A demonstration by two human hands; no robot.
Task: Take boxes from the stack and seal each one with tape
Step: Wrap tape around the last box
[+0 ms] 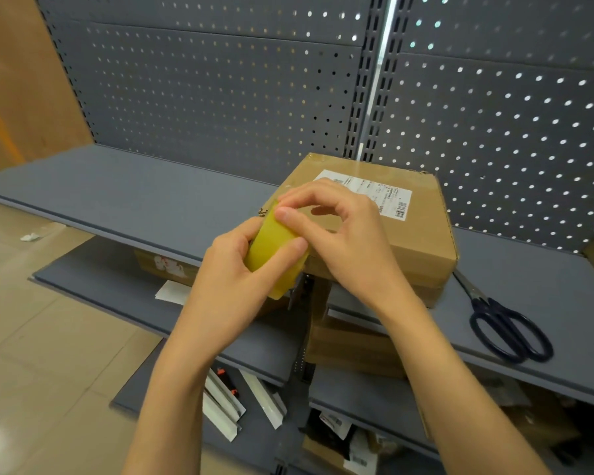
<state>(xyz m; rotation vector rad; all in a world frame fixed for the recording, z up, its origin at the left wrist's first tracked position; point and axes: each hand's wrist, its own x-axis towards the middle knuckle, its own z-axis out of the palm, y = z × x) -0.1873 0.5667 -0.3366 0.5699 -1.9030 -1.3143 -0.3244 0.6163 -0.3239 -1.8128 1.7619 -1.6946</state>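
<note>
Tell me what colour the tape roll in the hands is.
Yellow; the tape roll shows in the head view, held by the left hand.

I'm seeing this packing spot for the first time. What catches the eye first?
Two hands meet mid-frame: the left hand grips a yellow tape roll while the right hand picks at it. Behind sits a labelled cardboard box on the grey shelf, black scissors to its right.
</note>
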